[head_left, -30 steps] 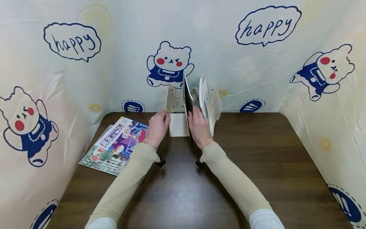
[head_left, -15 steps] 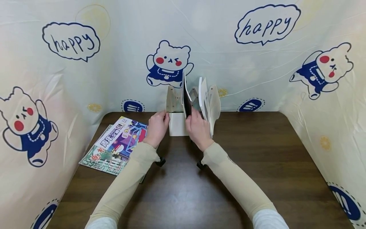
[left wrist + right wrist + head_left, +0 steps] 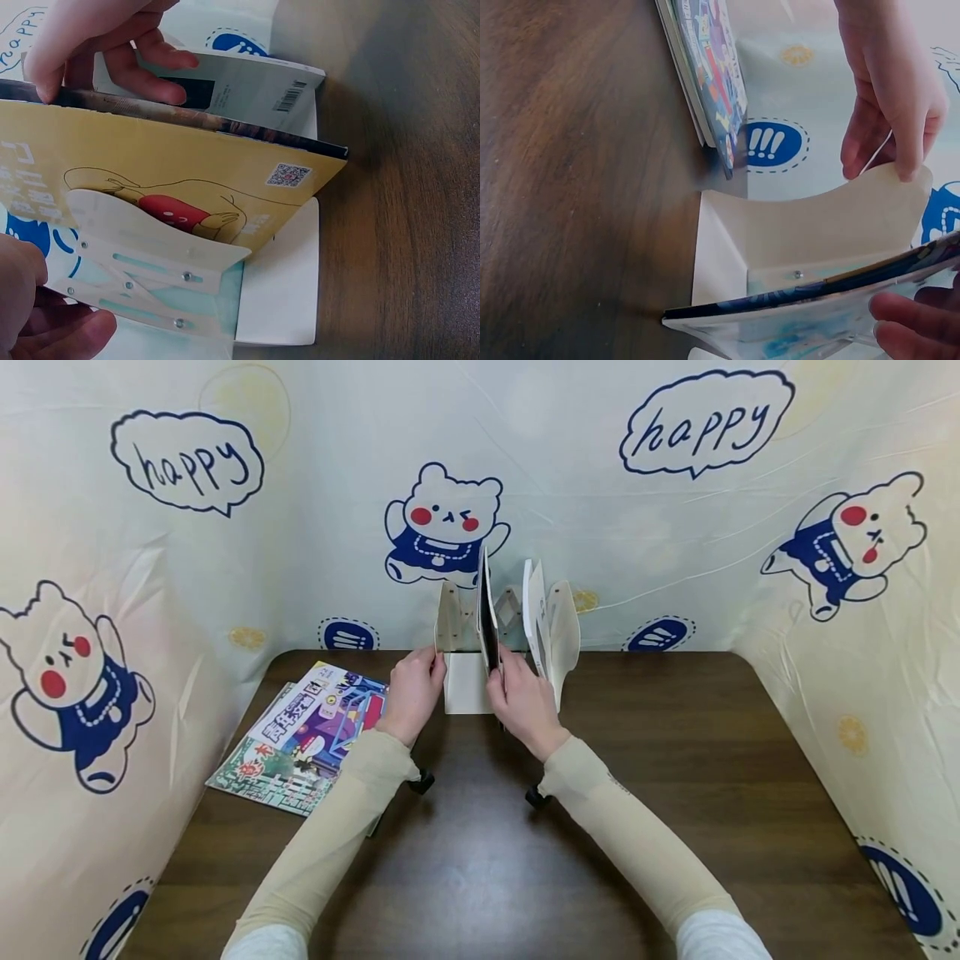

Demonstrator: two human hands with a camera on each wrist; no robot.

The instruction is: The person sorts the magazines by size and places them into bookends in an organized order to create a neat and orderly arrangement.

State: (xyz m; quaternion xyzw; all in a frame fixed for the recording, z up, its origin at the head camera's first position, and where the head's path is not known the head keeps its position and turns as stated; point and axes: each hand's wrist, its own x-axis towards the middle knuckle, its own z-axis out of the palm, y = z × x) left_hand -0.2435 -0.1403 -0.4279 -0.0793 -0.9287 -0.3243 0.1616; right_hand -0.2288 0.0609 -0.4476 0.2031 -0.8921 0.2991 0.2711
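Observation:
My left hand (image 3: 414, 692) pinches the left end panel of a cream expandable bookend (image 3: 465, 685), thumb against fingers at its edge. Upright inside the bookend is a yellow-backed magazine (image 3: 172, 157) with a red figure and a QR code. Against the edge of that magazine rests the thumb of my right hand (image 3: 525, 697). Its other fingers hang loosely bent on the magazine's right side, in the gap before a pale book (image 3: 247, 86) with a barcode. The far parts of both books are behind the right hand in the left wrist view.
Flat on the table's left lie overlapping magazines (image 3: 315, 735) with colourful covers, partly under the left forearm. The bookend's right end panel (image 3: 564, 627) leans outward beside the pale book. Behind the dark wooden table (image 3: 675, 793) hangs a printed cloth (image 3: 570, 510).
My right hand has shifted slightly off the magazine's side, its thumb now at the edge and the forearm angled further right. The left hand keeps its hold on the end panel.

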